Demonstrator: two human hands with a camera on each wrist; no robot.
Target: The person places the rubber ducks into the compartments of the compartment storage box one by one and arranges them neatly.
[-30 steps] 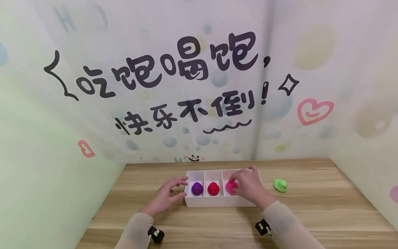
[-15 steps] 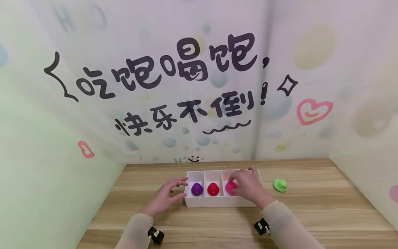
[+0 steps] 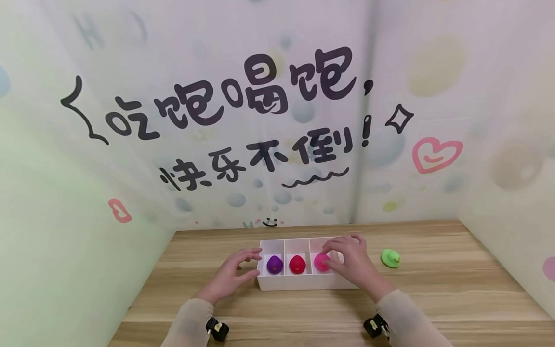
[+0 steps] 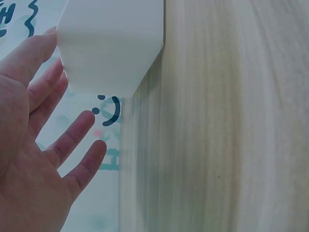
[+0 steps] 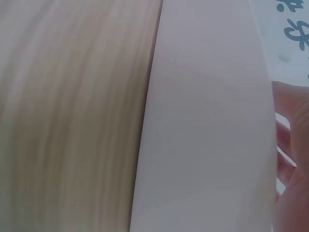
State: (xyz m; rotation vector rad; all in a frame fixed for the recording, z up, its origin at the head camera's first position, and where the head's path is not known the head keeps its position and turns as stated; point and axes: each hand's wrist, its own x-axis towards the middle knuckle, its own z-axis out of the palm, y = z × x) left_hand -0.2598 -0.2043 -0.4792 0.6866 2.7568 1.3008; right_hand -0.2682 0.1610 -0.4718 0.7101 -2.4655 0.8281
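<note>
A white three-compartment box [image 3: 310,282] stands on the table with one small toy in each compartment. The purple toy duck [image 3: 274,264] is at the left, the red toy duck [image 3: 297,264] in the middle, the pink toy duck [image 3: 320,262] at the right. My left hand [image 3: 227,277] has its fingers spread at the box's left end, thumb and some fingertips against it. Over the right compartment my right hand [image 3: 353,262] has its thumb and index finger loosely parted beside the pink duck, partly covering it. In the right wrist view the box's front wall hides most of my fingers.
A green toy duck [image 3: 391,258] lies on the wooden table [image 3: 303,318] to the right of the box. A printed backdrop [image 3: 260,202] rises behind the table's far edge, with side walls at left and right.
My right hand has shifted slightly to the right, and its fingers have loosened from the pink duck, which now shows more. My left hand stays in place.
</note>
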